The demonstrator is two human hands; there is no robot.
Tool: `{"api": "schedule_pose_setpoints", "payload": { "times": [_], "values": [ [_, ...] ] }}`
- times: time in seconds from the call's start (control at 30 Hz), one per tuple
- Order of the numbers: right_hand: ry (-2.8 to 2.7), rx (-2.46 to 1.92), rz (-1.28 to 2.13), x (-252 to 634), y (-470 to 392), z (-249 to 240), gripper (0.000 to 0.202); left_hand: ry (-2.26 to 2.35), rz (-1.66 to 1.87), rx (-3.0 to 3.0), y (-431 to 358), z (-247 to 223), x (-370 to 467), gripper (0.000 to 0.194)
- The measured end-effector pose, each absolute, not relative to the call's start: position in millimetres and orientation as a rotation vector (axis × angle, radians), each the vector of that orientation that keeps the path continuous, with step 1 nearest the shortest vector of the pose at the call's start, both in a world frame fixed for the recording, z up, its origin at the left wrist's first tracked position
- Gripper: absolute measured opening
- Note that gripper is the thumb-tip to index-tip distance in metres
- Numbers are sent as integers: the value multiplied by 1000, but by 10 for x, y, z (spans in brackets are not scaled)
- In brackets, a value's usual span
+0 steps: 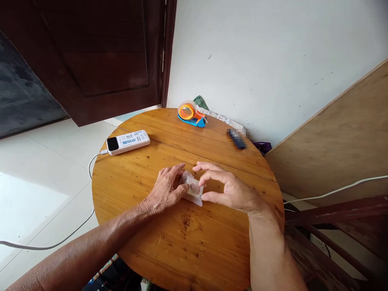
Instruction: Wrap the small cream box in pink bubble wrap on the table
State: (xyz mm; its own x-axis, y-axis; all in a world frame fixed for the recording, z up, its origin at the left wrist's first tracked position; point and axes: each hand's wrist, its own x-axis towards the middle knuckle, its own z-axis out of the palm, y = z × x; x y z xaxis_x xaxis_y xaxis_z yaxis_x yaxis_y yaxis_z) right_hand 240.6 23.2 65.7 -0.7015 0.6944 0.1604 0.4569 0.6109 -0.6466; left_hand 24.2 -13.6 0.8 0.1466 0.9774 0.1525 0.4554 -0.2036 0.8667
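Observation:
A small, flat, clear plastic packet (195,196) lies on the round wooden table (184,250), with something whitish and pinkish inside that I cannot identify. My left hand (166,188) holds it from the left, thumb on its surface and fingers along the far left edge. Over the right side of the packet, my right hand (233,190) is curved with thumb and fingers apart. Its thumb tip is close to the near right corner; whether it touches is unclear. Nothing shows between the right hand's fingers.
A white power bank (133,140) with a plugged-in cable (90,163) sits at the left. An orange and blue tape dispenser (191,114) stands at the far edge. A dark blurred object (237,139) lies at the far right. Beyond are a white wall and a dark door (103,48).

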Motion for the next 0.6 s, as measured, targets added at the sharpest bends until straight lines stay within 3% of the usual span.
{"api": "schedule_pose_setpoints", "payload": {
  "times": [0.6],
  "values": [
    [-2344, -870, 509, 2187, 209, 506, 18, 1363, 1034, 1646, -149, -86, 218, 55]
  ]
}}
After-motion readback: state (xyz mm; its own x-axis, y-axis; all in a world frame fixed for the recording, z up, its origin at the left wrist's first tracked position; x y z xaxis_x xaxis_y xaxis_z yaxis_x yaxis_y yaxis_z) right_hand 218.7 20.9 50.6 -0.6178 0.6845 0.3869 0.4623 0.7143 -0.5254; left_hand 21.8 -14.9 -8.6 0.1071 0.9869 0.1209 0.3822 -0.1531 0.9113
